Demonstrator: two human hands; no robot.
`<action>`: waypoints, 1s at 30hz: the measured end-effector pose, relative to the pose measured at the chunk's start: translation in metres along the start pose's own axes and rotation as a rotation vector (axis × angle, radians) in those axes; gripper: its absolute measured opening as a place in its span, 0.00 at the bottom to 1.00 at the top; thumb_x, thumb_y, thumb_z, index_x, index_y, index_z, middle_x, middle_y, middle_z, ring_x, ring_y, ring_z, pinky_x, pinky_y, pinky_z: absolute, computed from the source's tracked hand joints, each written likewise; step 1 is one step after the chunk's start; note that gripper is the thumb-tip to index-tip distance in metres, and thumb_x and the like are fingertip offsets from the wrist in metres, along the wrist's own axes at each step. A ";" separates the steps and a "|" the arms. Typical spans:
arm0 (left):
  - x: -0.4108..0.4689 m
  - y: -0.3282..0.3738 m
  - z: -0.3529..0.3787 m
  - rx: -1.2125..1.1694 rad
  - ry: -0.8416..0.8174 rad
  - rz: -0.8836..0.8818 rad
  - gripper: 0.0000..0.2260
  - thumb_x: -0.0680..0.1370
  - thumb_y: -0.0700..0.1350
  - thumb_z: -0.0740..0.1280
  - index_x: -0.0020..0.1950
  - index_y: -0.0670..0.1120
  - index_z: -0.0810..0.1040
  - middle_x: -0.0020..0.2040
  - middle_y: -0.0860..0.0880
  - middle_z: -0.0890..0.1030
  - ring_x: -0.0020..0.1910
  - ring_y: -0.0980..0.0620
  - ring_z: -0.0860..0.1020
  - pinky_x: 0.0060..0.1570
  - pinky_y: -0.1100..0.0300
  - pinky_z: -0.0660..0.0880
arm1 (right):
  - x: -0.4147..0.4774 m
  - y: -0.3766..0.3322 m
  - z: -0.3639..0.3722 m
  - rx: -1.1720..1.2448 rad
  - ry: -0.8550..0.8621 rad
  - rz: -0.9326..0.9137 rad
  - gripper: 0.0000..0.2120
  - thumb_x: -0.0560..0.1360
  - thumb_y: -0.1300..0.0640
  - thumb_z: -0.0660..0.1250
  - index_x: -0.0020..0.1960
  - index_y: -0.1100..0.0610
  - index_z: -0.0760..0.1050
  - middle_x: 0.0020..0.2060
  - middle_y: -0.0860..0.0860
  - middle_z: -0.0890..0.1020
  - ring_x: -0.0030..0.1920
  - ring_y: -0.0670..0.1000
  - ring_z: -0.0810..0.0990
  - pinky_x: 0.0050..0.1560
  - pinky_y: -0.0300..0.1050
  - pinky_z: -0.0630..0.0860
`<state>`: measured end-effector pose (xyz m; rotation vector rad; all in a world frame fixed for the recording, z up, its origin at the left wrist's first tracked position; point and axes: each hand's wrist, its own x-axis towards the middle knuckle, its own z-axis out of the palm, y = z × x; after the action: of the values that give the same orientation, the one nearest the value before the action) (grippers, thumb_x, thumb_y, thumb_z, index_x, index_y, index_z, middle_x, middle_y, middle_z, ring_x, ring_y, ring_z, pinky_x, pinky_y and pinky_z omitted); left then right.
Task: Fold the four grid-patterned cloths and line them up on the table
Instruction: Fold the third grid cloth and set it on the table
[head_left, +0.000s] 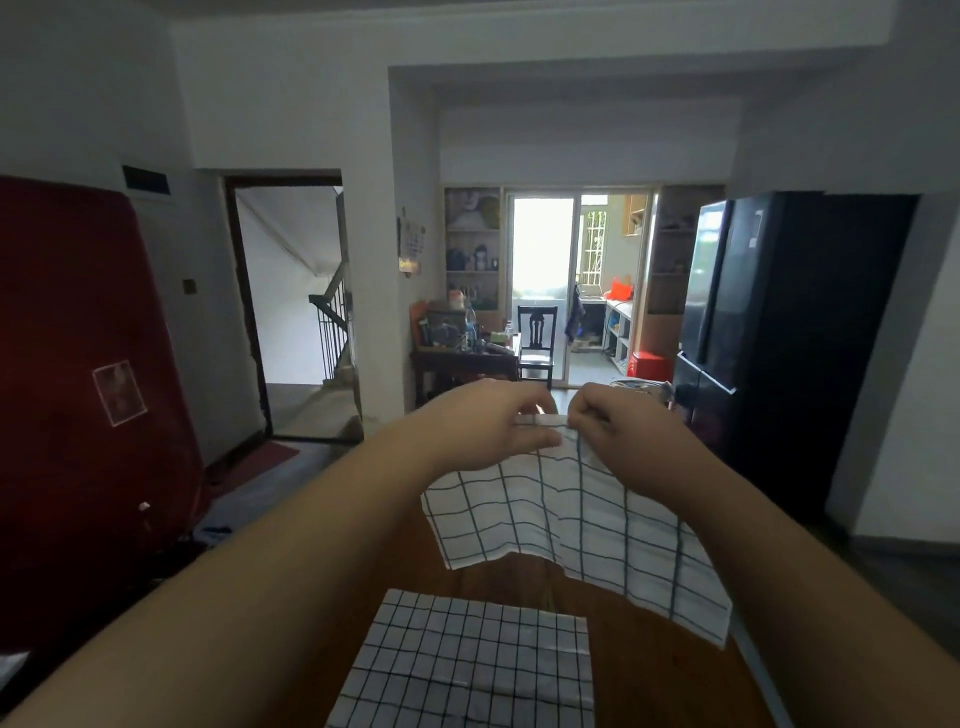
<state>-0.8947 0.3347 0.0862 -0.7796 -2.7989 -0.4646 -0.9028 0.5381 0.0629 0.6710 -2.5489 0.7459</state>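
A white cloth with a wide dark grid (576, 525) hangs in the air above the brown table (498, 582). My left hand (488, 426) and my right hand (618, 426) pinch its top edge close together, and the cloth drapes down and to the right. A second white cloth with a finer grid (467, 665) lies flat on the table near me, below the hanging one. Other cloths are out of view.
A dark red covered object (88, 395) stands at the left. A black fridge (769, 322) stands at the right. Beyond the table are an open doorway to stairs (296, 312), a cluttered dark table with a chair (535, 338), and a bright glass door.
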 end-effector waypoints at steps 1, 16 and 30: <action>0.004 0.005 0.005 -0.013 0.006 0.017 0.15 0.81 0.57 0.66 0.63 0.52 0.77 0.55 0.53 0.81 0.52 0.54 0.78 0.51 0.54 0.77 | -0.001 0.000 0.002 -0.003 0.001 -0.014 0.05 0.81 0.54 0.64 0.46 0.49 0.76 0.39 0.44 0.79 0.42 0.43 0.76 0.39 0.42 0.70; 0.000 -0.016 -0.006 -0.024 -0.030 -0.081 0.08 0.81 0.51 0.67 0.52 0.49 0.84 0.45 0.58 0.80 0.46 0.59 0.78 0.49 0.57 0.76 | -0.036 0.041 -0.025 -0.020 0.020 0.134 0.10 0.78 0.54 0.70 0.39 0.44 0.76 0.39 0.44 0.82 0.41 0.42 0.79 0.43 0.42 0.76; -0.019 -0.026 -0.003 0.135 -0.035 -0.120 0.07 0.82 0.51 0.66 0.51 0.51 0.82 0.46 0.55 0.81 0.44 0.56 0.78 0.40 0.63 0.71 | -0.046 0.059 -0.009 -0.124 0.179 0.219 0.08 0.78 0.53 0.68 0.42 0.45 0.73 0.36 0.39 0.77 0.39 0.42 0.77 0.40 0.41 0.72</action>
<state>-0.8923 0.3035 0.0778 -0.5992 -2.8850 -0.2791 -0.8958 0.6021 0.0249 0.2746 -2.5016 0.6767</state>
